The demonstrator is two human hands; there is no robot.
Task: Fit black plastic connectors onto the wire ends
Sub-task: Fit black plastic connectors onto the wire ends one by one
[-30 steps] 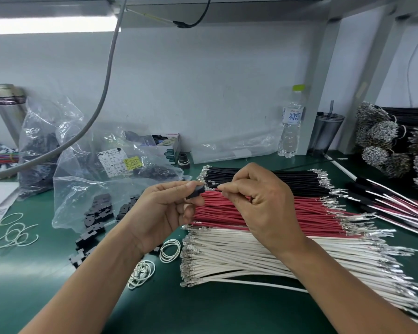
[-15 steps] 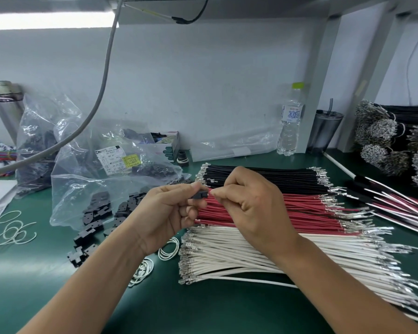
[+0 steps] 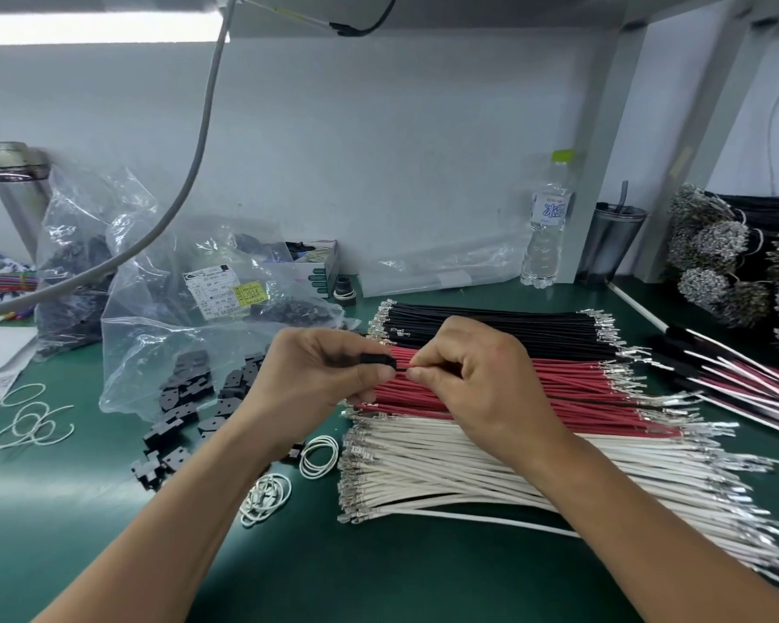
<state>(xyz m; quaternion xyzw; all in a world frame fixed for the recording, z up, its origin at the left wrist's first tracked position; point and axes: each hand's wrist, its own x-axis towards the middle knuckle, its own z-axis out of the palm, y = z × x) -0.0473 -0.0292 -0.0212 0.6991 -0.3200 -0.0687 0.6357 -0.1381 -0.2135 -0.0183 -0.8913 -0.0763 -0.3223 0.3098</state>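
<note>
My left hand (image 3: 315,379) pinches a small black plastic connector (image 3: 378,361) between thumb and fingers. Right beside it, my right hand (image 3: 473,379) pinches the end of a red wire (image 3: 406,366) held up against the connector's right side. Both hands hover above three flat stacks of crimped wires: black wires (image 3: 513,328) at the back, red wires (image 3: 581,388) in the middle, white wires (image 3: 446,469) nearest me. Loose black connectors (image 3: 190,397) lie in a heap on the green mat, to the left of my left hand.
A clear plastic bag (image 3: 154,353) with labels covers part of the connector heap. White rubber bands (image 3: 318,456) lie near my left wrist and at the far left. A water bottle (image 3: 547,231) and a cup (image 3: 610,245) stand at the back. Finished wire bundles (image 3: 738,384) lie right.
Both hands have dropped slightly toward the red stack. My right fingertips have drawn closer to the connector, bringing the red wire end up to it.
</note>
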